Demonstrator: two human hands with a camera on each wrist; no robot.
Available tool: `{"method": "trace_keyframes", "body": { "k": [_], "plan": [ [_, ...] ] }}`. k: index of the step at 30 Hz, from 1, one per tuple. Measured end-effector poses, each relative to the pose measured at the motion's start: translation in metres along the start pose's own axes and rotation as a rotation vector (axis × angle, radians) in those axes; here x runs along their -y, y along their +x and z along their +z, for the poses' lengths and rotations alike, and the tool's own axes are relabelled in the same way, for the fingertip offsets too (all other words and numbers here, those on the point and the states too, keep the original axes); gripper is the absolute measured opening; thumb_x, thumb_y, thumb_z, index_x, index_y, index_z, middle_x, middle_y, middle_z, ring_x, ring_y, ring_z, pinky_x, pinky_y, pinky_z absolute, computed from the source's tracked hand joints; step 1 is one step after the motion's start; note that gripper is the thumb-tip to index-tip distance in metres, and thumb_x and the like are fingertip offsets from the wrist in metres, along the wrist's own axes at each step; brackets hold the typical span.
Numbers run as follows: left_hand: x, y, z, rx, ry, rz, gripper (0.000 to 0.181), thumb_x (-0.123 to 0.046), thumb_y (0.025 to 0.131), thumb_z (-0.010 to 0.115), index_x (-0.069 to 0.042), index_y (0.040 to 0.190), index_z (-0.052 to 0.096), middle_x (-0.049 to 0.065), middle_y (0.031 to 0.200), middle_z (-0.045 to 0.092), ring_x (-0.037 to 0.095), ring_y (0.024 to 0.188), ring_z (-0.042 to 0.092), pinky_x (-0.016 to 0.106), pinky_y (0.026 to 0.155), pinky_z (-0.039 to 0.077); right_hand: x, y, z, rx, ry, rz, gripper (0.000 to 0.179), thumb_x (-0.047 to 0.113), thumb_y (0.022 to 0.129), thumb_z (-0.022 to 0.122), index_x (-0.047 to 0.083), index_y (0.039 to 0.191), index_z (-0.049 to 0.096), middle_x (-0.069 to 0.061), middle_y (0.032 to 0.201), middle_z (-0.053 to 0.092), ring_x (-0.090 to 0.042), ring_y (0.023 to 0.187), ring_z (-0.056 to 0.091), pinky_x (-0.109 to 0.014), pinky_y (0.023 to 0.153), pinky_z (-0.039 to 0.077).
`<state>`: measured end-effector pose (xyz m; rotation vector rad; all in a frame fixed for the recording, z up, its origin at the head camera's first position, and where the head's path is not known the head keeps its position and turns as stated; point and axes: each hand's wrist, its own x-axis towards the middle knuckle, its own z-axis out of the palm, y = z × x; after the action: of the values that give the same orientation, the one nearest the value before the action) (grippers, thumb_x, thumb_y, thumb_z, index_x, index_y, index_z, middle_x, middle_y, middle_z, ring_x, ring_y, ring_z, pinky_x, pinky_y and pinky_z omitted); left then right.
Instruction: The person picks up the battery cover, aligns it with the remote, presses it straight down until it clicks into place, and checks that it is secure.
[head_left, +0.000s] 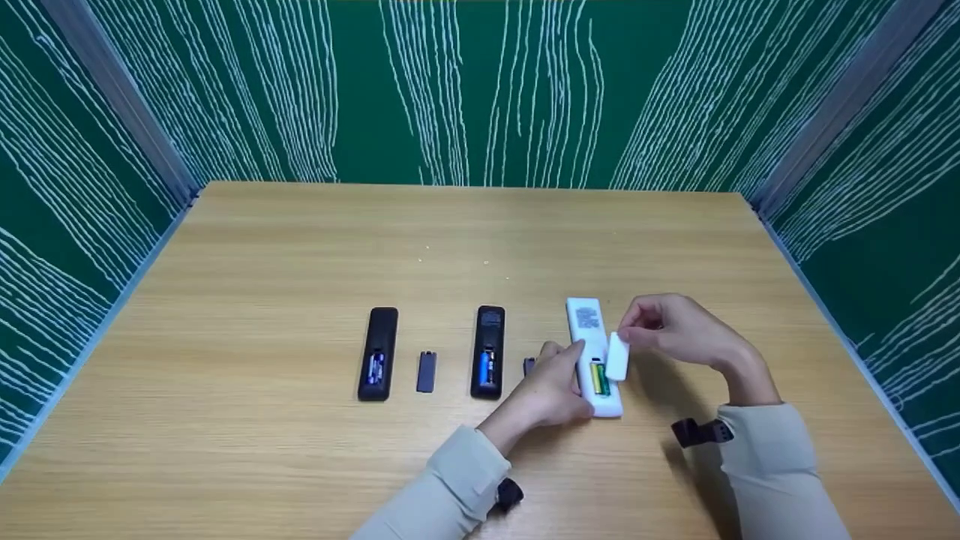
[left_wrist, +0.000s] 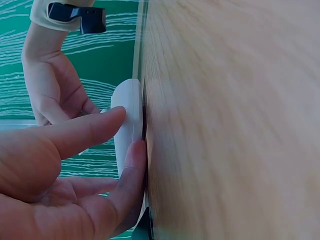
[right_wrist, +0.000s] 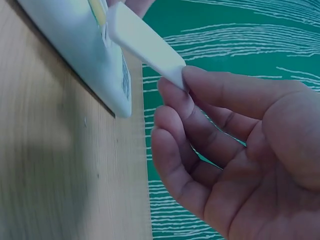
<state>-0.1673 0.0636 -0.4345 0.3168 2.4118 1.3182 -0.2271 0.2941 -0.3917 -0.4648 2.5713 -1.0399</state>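
A white remote control (head_left: 589, 319) lies back side up on the table, its battery compartment uncovered with green-and-yellow batteries (head_left: 600, 379) inside. My left hand (head_left: 551, 390) grips its lower part from the left; in the left wrist view the thumb and fingers lie along the remote's side (left_wrist: 129, 97). Between thumb and fingertips, my right hand (head_left: 679, 330) pinches a white battery cover (head_left: 617, 358) by one end. The cover is tilted over the right edge of the compartment. In the right wrist view the cover (right_wrist: 145, 42) stands out from the fingertips toward the remote.
Left of the hands lie two black remotes, one in the middle (head_left: 490, 322) and one farther left (head_left: 382, 330), both with batteries exposed. A dark battery cover (head_left: 426, 373) lies between them. Another dark cover (head_left: 529, 365) is partly hidden by my left hand. Green walls stand around the table (head_left: 262, 262).
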Motion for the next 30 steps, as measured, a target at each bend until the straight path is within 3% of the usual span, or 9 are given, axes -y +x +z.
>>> {"method": "trace_keyframes", "body": {
  "k": [3,26,30],
  "plan": [
    [0.001,0.000,-0.001,-0.001,0.007,0.029,0.103,0.009,0.075,0.086,-0.005,0.165,0.037,0.004,0.122,0.047,0.009,0.081,0.052,0.020,0.070,0.047,0.002,0.002,0.003,0.009,0.007,-0.019,0.007,0.013,0.101,0.072,0.008,0.105,0.074,-0.010,0.096,0.072,-0.032,0.092,0.063,-0.028,0.081,0.051],
    [0.002,0.002,0.001,-0.010,-0.007,0.006,0.101,0.006,0.078,0.087,-0.007,0.165,0.036,0.002,0.121,0.047,0.008,0.078,0.052,0.019,0.068,0.048,0.007,0.009,0.017,0.059,0.004,-0.060,0.005,0.014,0.100,0.074,0.009,0.101,0.074,-0.005,0.094,0.073,-0.024,0.088,0.062,-0.027,0.079,0.050],
    [0.003,0.003,0.001,-0.012,0.010,0.028,0.099,0.004,0.079,0.088,-0.004,0.164,0.037,0.004,0.123,0.048,0.007,0.078,0.051,0.018,0.069,0.047,0.008,0.008,0.017,0.059,0.009,-0.088,0.005,0.012,0.099,0.075,0.008,0.099,0.074,-0.005,0.088,0.069,-0.020,0.080,0.058,-0.024,0.070,0.047]
  ]
}}
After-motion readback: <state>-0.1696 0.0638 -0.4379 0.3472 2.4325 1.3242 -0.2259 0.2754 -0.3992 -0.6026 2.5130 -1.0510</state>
